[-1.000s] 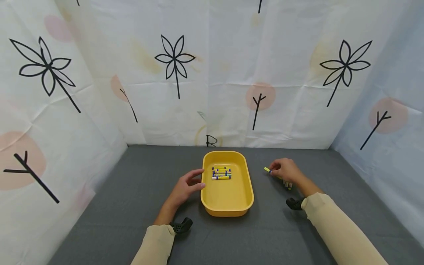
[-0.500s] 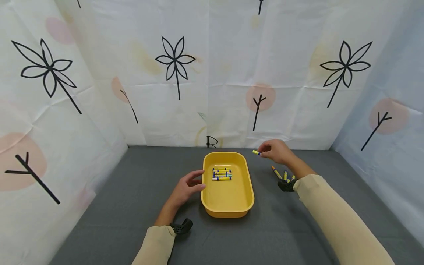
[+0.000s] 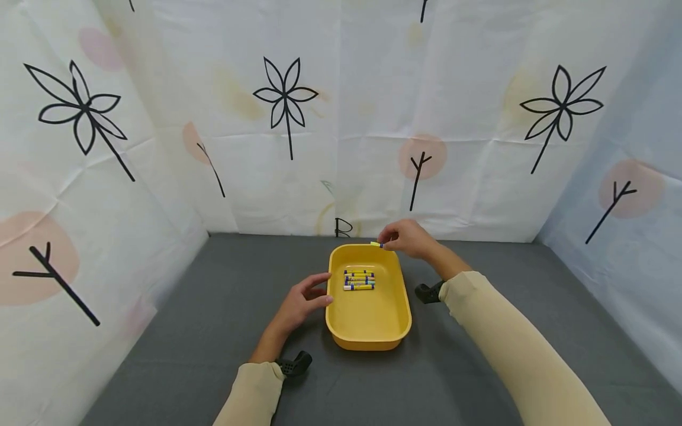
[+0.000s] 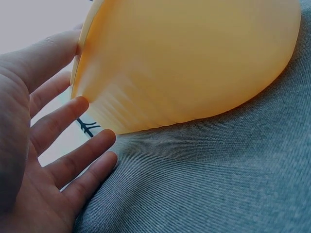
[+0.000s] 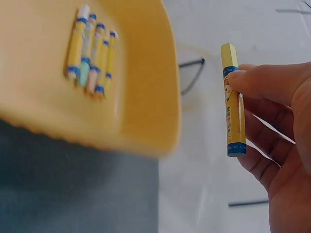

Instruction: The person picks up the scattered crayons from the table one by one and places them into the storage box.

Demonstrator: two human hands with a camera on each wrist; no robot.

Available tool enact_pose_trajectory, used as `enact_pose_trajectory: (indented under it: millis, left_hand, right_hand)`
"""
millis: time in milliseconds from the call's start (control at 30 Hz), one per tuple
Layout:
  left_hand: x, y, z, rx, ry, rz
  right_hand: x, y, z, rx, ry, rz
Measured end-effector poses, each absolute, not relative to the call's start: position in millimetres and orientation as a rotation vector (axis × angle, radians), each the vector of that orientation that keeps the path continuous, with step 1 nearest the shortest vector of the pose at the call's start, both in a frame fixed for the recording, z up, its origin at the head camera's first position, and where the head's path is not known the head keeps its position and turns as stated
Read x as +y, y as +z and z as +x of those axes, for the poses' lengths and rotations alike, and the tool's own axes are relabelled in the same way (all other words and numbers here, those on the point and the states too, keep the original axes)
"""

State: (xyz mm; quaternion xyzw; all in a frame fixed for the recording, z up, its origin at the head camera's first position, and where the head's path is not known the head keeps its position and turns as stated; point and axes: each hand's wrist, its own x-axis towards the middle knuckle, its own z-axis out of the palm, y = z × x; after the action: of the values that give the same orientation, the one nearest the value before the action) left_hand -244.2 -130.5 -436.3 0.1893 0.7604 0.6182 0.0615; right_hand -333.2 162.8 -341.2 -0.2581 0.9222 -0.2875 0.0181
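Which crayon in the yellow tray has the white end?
In the head view, the crayon nearest the picture's bottom; only this one shows a plainly white end.

Right hand [image 3: 407, 238] has carried its crayon [image 5: 235, 114] left to the tray [image 3: 367, 319]; far rim now just by the grip, clearance hard to judge. Right of the grip, sleeve [image 3: 503, 322] now covers where loose crayons showed.

Yellow stick [image 5: 235, 116], close up: its blue end band [image 5: 236, 149] carries small capitals, of which "OIL" is readable; upright characters along the body are too small to make out. Printing on the sticks [image 5: 96, 57] in the yellow tray [image 5: 146, 97] is blurred.
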Motion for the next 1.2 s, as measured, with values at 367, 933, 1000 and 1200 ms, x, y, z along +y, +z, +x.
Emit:
enact_pose_trajectory:
  millis: [367,933,1000,1200]
  left_hand:
    - [-126.8,-436.3,-245.5,2.290,1.881,0.577]
    - [-130.3,-460.2,-260.5,2.265,1.903,0.622]
    - [-131.1,-465.8,-263.0,2.272,1.913,0.618]
    - [-132.4,-468.4,-263.4,2.304,1.924,0.624]
  right_hand:
    - [127.3,-367.8,-330.7,2.794,-0.745,-0.906]
    - [93.6,-396.5,-325.3,2.672,-0.549,-1.010]
    - [91.8,-399.3,-325.0,2.660,-0.542,-1.015]
    - [88.8,-408.2,-325.1,2.657,-0.546,-0.988]
